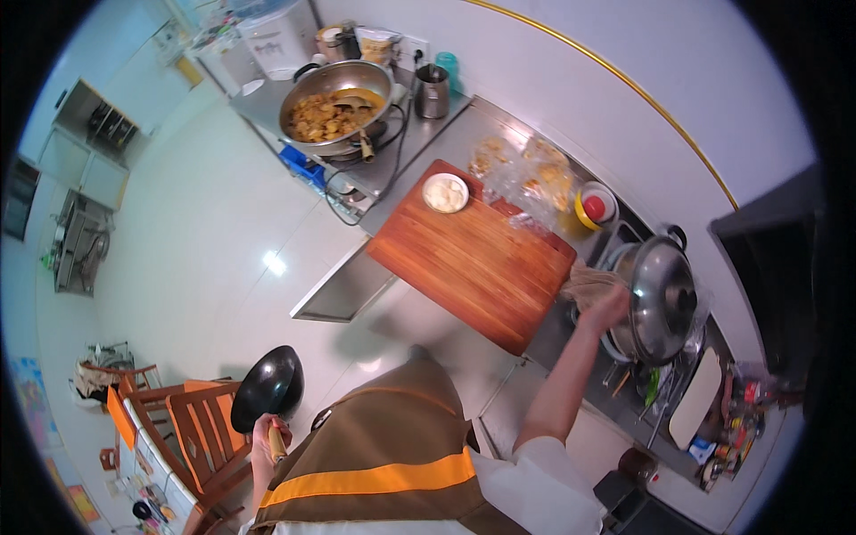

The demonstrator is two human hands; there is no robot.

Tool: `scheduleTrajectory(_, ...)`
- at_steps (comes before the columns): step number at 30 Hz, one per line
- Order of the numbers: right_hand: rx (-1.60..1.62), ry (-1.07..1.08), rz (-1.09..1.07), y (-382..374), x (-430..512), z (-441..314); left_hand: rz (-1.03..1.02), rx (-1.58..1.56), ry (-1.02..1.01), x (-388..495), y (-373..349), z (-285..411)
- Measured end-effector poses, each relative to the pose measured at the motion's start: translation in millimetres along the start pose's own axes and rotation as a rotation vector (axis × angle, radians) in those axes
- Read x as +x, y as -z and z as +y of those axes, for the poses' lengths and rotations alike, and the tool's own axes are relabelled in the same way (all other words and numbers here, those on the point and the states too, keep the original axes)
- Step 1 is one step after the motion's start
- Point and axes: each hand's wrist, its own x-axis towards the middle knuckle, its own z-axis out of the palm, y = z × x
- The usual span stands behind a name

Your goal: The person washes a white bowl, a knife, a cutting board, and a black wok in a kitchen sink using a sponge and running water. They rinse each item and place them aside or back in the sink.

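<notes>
My left hand (271, 438) grips the wooden handle of a black wok (269, 388), held out over the floor at the lower left. My right hand (607, 309) is at a brown cloth (588, 284) beside a steel pot with a domed lid (663, 299); the fingers are partly hidden, so their hold is not clear. Between the hands, farther forward, a wooden cutting board (468, 261) lies on the steel counter. A small white bowl of pale pieces (445, 193) sits on its far left corner. Plastic bags of food (528, 174) lie along its back edge.
A large steel pan of brown stew (334, 110) stands on the left counter, beside cords and a steel pitcher (432, 93). A yellow bowl (588, 210) is near the wall. An open cabinet door (348, 284) juts out below the board. Wooden chairs (204, 428) stand lower left.
</notes>
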Motion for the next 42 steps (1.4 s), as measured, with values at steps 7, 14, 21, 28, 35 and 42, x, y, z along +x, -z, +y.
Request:
scheduleTrajectory(7,0.811,-0.056,-0.159,6.8,-4.3,-194.6,-0.017,0.053,-0.083,6.4,-1.4,52.3)
scheduleTrajectory(14,0.538,-0.390,-0.892,-110.5,-196.9,-246.7,-0.093,0.137,-0.153,13.3,17.1,134.9)
scheduleTrajectory(21,0.552,-0.778,-1.435,-257.3,-451.6,-276.1,-0.265,0.144,-0.271,14.4,41.2,272.6)
scheduleTrajectory(28,0.458,-0.779,-1.489,-377.6,-616.0,-318.4,-0.210,0.159,-0.430,12.3,72.1,425.5)
scheduleTrajectory(35,0.303,-0.674,-1.616,-519.0,-732.5,-309.5,-0.187,0.001,-0.423,61.4,93.5,585.1)
scheduleTrajectory(42,0.307,-0.632,-1.707,-742.2,-891.2,-316.6,-0.104,-0.261,-0.323,115.0,105.6,744.2)
